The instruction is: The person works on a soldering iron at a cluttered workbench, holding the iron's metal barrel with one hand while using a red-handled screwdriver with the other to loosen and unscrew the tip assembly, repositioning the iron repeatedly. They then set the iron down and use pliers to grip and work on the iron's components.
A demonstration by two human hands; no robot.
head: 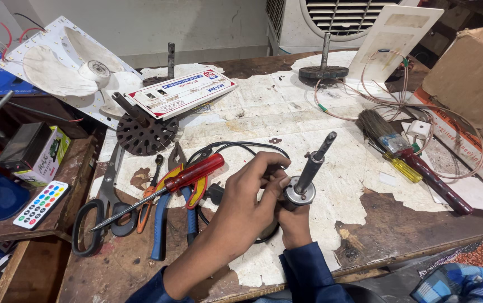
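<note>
hands: both up close over the near-middle of the bench, wrapped round the same part
left hand: comes in from the lower left, fingers curled shut on the round metal base of the shaft piece, thumb + fingertips on its rim
right hand: mostly hidden under the piece and behind the left hand, seems to cup it from below. can't tell exactly how the fingers sit
shaft piece: grey metal rod w/ a shiny disc at the bottom, tilted up and to the right, held just off the table
red-handled screwdriver: lying across the pliers, just left of the left hand, tip pointing lower left
blue/yellow pliers: flat on the bench under the screwdriver
scissors: black handles, further left, near the edge
black cable: loops behind the hands
slotted rotor disc: dark, w/ its own rod, back left
paintbrush: right side, next to a yellow-handled screwdriver and thin pink wires
table: worn wood, peeling white covering
remote: white, coloured buttons, far left on a side shelf
</note>
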